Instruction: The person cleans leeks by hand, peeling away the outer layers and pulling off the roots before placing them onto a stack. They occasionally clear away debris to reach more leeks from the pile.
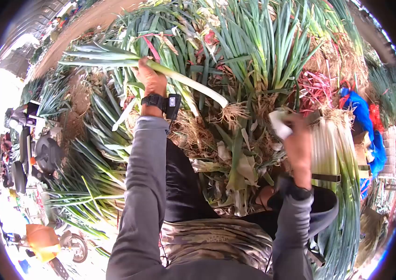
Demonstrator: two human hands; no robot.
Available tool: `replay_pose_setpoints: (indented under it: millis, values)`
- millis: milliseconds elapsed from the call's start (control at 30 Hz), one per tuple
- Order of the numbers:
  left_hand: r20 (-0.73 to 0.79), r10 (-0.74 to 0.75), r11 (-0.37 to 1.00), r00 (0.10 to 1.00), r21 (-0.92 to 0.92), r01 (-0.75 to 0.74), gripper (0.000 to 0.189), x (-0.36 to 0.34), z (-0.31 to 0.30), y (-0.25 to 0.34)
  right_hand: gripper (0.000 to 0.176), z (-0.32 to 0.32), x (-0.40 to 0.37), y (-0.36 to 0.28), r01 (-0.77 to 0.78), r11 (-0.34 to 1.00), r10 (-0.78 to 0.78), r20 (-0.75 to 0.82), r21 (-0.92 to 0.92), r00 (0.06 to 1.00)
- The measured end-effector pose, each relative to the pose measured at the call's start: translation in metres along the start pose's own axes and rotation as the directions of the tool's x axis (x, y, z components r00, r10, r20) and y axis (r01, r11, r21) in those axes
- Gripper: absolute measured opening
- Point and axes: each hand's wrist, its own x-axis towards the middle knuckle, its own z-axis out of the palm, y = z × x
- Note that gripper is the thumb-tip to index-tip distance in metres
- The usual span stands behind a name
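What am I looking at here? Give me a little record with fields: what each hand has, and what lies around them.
Setting: heaps of green onions on all sides
Left hand: closed around one long onion stalk, leaves to the left, roots to the right
Left wrist: black watch
Right hand: grips a pale piece, too blurred to identify
Beside it: tied bundle of pale stalks with a strap around it
Clothing: grey sleeves
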Motion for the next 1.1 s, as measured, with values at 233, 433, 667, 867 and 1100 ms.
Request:
replay_pose_setpoints:
  millis: [233, 433, 667, 867, 1100]
  values:
    - [0.083, -0.019, 1.000, 0.996, -0.006, 0.019, 0.034, -0.069, 0.051, 0.014, 0.018, 0.129, 0.018, -0.006, 0.131, 0.889, -0.036, 0.219, -0.439, 0.975]
    - [0.129, -0.048, 0.990, 0.990, -0.123, 0.064, 0.034, -0.068, 0.054, 0.017, 0.011, 0.161, 0.006, 0.015, 0.171, 0.764, -0.151, 0.085, -0.622, 0.985]
    - [0.117, -0.009, 0.993, 0.993, -0.118, 0.023, 0.036, -0.086, 0.058, 0.022, 0.015, 0.163, 0.001, 0.014, 0.151, 0.851, -0.118, 0.098, -0.503, 0.988]
    - [0.265, 0.035, 0.997, 0.964, -0.073, -0.016, 0.037, -0.076, 0.039, 0.010, 0.021, 0.146, 0.013, 0.011, -0.013, 0.961, 0.042, 0.102, -0.277, 0.994]
    - [0.311, -0.114, 0.965, 0.944, -0.190, 0.179, 0.029, -0.074, 0.056, 0.010, 0.018, 0.096, 0.026, 0.012, -0.531, 0.832, 0.471, 0.301, 0.160, 0.829]
